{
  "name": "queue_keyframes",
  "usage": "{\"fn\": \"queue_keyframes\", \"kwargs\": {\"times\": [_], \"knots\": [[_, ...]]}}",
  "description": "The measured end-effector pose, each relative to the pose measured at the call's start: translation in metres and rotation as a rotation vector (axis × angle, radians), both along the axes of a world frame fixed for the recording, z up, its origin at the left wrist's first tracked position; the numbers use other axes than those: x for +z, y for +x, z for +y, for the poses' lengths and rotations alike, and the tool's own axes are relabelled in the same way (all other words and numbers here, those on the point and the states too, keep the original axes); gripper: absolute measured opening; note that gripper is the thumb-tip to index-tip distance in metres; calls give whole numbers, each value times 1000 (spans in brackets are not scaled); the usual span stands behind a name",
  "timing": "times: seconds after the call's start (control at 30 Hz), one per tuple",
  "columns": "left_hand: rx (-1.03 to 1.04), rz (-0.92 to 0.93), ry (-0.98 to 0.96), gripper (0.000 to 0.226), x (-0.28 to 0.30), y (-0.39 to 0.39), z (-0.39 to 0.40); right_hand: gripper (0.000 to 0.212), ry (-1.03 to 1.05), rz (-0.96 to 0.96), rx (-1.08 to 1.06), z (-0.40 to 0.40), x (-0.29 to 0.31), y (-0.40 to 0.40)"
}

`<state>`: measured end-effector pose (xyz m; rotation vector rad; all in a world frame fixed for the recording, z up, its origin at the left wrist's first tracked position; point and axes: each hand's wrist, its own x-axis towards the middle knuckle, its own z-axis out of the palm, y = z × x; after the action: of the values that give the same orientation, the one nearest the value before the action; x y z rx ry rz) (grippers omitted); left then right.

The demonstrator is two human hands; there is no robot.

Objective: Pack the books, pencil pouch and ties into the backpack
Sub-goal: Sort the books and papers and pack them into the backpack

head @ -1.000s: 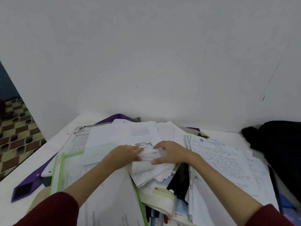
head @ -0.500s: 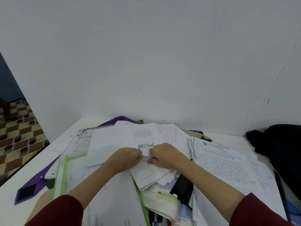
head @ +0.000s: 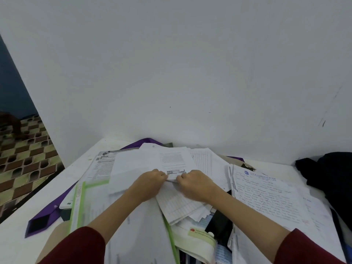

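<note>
Your left hand [head: 150, 181] and right hand [head: 193, 182] pinch the near edge of a loose sheaf of papers [head: 171, 162] on the cluttered tabletop [head: 11, 242]. Square the thin, floppy sheets before lifting, or they will likely fan out. Left of your grip lies a smooth purple tie [head: 41, 221]; far right slumps the dark fabric backpack [head: 331, 176].

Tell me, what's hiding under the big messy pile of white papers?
A long purple tie pokes out from under the pile of white papers at the left and back. A black flat thing shows near the front. The rest underneath is covered.
</note>
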<state>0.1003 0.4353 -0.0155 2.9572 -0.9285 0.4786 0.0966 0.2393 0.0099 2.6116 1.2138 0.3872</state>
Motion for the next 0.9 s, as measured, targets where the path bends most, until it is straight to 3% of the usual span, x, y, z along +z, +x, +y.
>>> {"fn": "queue_keyframes", "kwargs": {"times": [0.1,0.27,0.37,0.43,0.53,0.6,0.67,0.73,0.8,0.87,0.9], "knots": [[-5,-113,-109,26,12,5,-6,20,170,-1,-103,-3,6,2],[50,-186,-379,25,49,11,-25,36,274,48,-289,-5,41,16],[-65,-367,-524,19,59,2,-36,37,320,10,-387,-10,69,26],[-15,-181,-713,27,62,-11,-47,30,450,12,-435,-16,85,31],[244,542,-1240,41,71,-16,-59,16,663,77,-495,-23,107,28],[246,950,-1629,59,77,-7,-55,23,736,168,-486,-23,114,18],[166,1165,-1883,72,81,2,-48,29,691,291,-470,-19,115,3],[149,1257,-1871,75,83,6,-47,29,597,397,-448,-11,105,-9],[233,1233,-1838,56,80,7,-57,30,530,467,-408,-4,90,-20],[430,1070,-1890,19,73,9,-66,33,508,613,-371,-3,76,-27],[559,947,-1878,15,68,12,-66,36,507,710,-363,-5,70,-28]]}}
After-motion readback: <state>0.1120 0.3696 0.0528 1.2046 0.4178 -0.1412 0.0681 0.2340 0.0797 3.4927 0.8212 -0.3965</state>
